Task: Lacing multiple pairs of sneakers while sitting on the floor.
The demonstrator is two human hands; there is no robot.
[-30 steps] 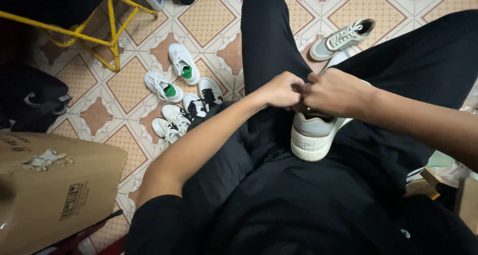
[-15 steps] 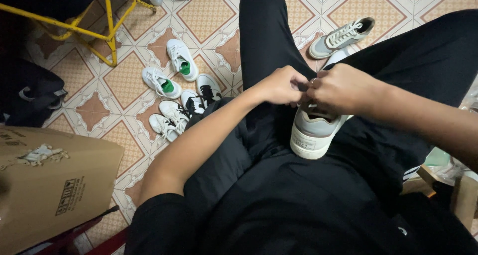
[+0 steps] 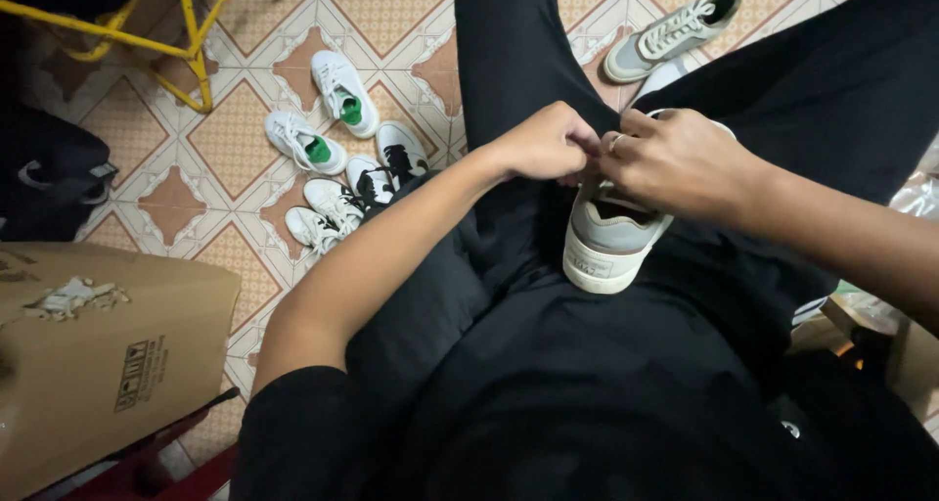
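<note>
A grey and white sneaker (image 3: 608, 242) rests on my lap, heel toward me, between my black-trousered legs. My left hand (image 3: 543, 142) is closed in a fist over the shoe's front, fingers pinched on something at the lace area. My right hand (image 3: 677, 159) meets it there, fingers curled over the tongue and laces. The laces themselves are hidden under both hands.
Several white sneakers (image 3: 337, 163) lie on the patterned floor tiles at left, two with green insoles. A matching grey sneaker (image 3: 670, 33) lies at the top right. A cardboard box (image 3: 93, 349) stands at lower left, a yellow metal frame (image 3: 147, 31) at upper left.
Both hands stay together on the shoe's lace area with only small shifts. The view has drifted slightly.
</note>
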